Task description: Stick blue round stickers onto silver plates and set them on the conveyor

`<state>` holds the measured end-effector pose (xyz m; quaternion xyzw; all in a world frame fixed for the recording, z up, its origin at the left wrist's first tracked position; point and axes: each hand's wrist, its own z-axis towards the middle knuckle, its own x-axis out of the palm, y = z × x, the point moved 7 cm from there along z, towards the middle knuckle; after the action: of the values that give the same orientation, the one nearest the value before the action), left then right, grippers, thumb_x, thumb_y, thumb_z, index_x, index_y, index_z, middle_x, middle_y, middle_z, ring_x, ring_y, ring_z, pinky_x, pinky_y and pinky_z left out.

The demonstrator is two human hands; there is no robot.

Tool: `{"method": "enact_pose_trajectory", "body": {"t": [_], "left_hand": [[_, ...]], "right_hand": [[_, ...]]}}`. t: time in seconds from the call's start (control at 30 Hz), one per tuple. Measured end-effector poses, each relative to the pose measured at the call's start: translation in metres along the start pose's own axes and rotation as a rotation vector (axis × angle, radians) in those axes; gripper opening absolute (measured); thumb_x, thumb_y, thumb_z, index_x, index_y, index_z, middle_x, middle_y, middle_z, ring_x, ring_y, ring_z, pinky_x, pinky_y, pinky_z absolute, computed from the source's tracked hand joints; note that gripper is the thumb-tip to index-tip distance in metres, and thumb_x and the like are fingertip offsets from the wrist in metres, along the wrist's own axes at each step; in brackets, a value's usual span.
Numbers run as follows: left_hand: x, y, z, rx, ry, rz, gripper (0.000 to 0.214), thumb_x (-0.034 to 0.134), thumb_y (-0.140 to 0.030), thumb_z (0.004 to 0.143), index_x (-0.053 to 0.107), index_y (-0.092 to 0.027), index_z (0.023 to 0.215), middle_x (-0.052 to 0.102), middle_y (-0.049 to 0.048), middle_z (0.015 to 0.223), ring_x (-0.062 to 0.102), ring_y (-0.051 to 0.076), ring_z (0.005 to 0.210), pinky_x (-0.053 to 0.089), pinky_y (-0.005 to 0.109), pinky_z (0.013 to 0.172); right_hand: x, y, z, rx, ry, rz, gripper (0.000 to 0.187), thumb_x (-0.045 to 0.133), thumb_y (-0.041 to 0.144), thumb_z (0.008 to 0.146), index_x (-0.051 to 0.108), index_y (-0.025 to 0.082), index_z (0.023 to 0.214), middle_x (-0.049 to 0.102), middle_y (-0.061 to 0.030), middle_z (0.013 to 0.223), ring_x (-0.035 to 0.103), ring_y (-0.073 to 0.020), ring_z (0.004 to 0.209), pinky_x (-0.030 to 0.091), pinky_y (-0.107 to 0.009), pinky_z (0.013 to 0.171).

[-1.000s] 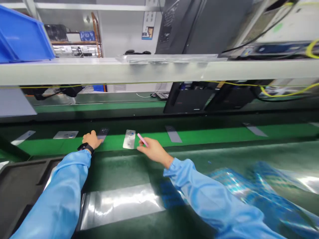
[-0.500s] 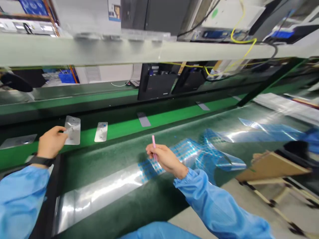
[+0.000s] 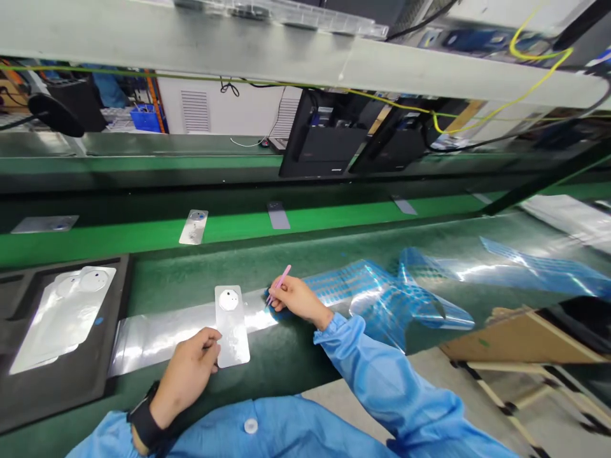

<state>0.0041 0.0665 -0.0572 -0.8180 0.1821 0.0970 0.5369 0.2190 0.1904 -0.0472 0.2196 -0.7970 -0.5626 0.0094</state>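
Note:
My left hand [image 3: 187, 374] grips the lower left edge of a silver rectangular plate [image 3: 231, 326] with a round white disc near its top, held over the dark green mat close to me. My right hand [image 3: 296, 298] is closed on pink tweezers [image 3: 279, 283], tips down at the left end of a shiny strip of small blue stickers [image 3: 363, 289]. The plate lies across a long glossy film strip [image 3: 162, 334] on the mat. Both sleeves are light blue, and a black watch sits on my left wrist.
A bright green conveyor belt [image 3: 334, 216] runs across behind the mat, carrying a silver plate [image 3: 193, 226] and grey plates [image 3: 278, 215]. A black foam tray [image 3: 57, 381] at left holds stacked silver plates [image 3: 62, 315]. Black boxes [image 3: 317, 137] stand behind the belt. A brown cardboard piece [image 3: 515, 334] lies at right.
My left hand lifted a plate off the conveyor and brought it down to the mat in front of me. My right hand stayed at the sticker strip with the tweezers. The view tilted downward.

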Motion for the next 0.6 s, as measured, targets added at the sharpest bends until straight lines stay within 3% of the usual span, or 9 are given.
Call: {"method": "enact_pose_trajectory", "body": {"t": [0.2, 0.27, 0.4, 0.6], "left_hand": [[-0.022, -0.029, -0.008, 0.21, -0.122, 0.534, 0.027, 0.041, -0.025, 0.086, 0.06, -0.023, 0.106, 0.073, 0.0046, 0.083, 0.069, 0.024, 0.076, 0.051, 0.036, 0.069], [-0.025, -0.04, -0.004, 0.356, -0.2, 0.594, 0.024, 0.044, -0.023, 0.086, 0.062, -0.022, 0.103, 0.073, 0.0064, 0.089, 0.069, 0.024, 0.081, 0.053, 0.037, 0.072], [-0.022, -0.056, 0.011, 0.668, -0.341, 0.607, 0.021, 0.054, -0.023, 0.084, 0.064, -0.021, 0.102, 0.069, 0.0093, 0.106, 0.061, 0.026, 0.107, 0.051, 0.043, 0.093], [-0.007, -0.043, 0.04, 0.664, -0.293, 0.701, 0.04, 0.076, -0.027, 0.069, 0.064, -0.02, 0.106, 0.063, 0.0127, 0.121, 0.048, 0.037, 0.126, 0.045, 0.056, 0.1]], "right_hand": [[0.003, 0.002, 0.002, 0.002, 0.02, -0.077, 0.011, 0.062, 0.013, 0.081, 0.058, 0.014, 0.071, 0.064, 0.0004, 0.057, 0.06, -0.0093, 0.047, 0.049, -0.019, 0.048], [0.004, 0.001, 0.002, 0.002, 0.039, -0.096, 0.012, 0.063, 0.014, 0.08, 0.058, 0.014, 0.07, 0.065, -0.0002, 0.057, 0.06, -0.0094, 0.047, 0.049, -0.019, 0.048], [0.001, -0.001, 0.003, -0.002, 0.034, -0.05, 0.011, 0.065, 0.018, 0.08, 0.058, 0.014, 0.071, 0.066, -0.0002, 0.058, 0.06, -0.0093, 0.047, 0.05, -0.019, 0.048], [0.003, -0.004, 0.004, 0.018, 0.063, -0.08, 0.014, 0.067, 0.02, 0.077, 0.057, 0.015, 0.069, 0.064, 0.0007, 0.055, 0.059, -0.0086, 0.045, 0.049, -0.018, 0.047]]}}
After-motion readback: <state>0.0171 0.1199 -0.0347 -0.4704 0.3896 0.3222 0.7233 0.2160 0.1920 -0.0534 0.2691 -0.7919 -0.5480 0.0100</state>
